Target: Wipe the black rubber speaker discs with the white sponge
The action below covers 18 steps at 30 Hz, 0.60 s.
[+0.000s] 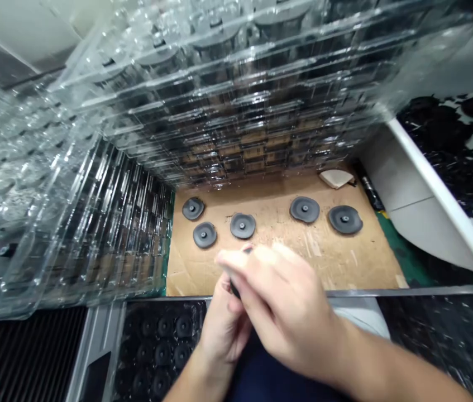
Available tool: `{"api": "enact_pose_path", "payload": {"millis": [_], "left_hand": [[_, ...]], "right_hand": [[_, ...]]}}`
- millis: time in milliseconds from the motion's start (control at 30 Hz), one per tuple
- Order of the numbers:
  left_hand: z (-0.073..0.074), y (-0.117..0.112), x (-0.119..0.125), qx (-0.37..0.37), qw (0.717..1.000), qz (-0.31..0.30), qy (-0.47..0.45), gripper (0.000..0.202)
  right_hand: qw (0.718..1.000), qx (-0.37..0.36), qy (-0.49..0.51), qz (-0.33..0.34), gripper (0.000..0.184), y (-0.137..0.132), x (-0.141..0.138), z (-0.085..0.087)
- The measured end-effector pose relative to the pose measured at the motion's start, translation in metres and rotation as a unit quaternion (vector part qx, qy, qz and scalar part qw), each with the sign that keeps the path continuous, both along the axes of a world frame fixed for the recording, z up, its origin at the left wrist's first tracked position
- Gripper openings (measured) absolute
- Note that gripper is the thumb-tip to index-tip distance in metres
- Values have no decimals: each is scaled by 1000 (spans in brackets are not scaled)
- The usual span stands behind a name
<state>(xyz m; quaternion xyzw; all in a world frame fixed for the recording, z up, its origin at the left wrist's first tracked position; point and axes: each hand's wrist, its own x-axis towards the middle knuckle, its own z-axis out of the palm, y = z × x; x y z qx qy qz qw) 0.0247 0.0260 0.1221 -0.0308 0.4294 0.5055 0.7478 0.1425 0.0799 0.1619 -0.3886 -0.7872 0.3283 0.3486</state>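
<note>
My two hands meet at the near edge of a cardboard sheet [286, 245]. My right hand [286, 312] lies over the left, its fingers smeared by motion and pinched round a small dark part [236, 289] that is mostly hidden. My left hand [223, 329] curls underneath and closes on the same dark part. Several grey rubber discs lie flat on the cardboard beyond the hands: one [242, 225] nearest, another [204, 234] to its left, and a third [345, 219] at the right.
Tall stacks of clear plastic trays [236, 100] rise behind and to the left [43, 223]. A black tray of discs [161, 346] sits below the left hand. A white bin edge [441, 195] with black scraps [449, 139] stands at right.
</note>
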Motion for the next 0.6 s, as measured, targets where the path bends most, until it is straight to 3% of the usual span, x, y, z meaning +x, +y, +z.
{"api": "enact_pose_path", "payload": {"millis": [100, 167, 267, 367, 467, 600], "left_hand": [[3, 2, -4, 25, 1000, 6, 2, 56], [0, 2, -6, 28, 1000, -4, -13, 59], [-3, 0, -6, 24, 999, -6, -37, 66], [5, 1, -12, 26, 999, 12, -27, 54], [21, 4, -18, 41, 998, 5, -38, 36], [29, 9, -15, 30, 997, -20, -63, 47]], "right_hand": [[994, -86, 10, 73, 23, -9, 17, 4], [993, -100, -52, 37, 22, -12, 30, 8], [988, -3, -147, -49, 24, -5, 35, 10], [992, 83, -95, -7, 30, 10, 29, 5], [999, -15, -7, 41, 31, 16, 30, -9], [986, -141, -38, -82, 23, -3, 51, -44]]}}
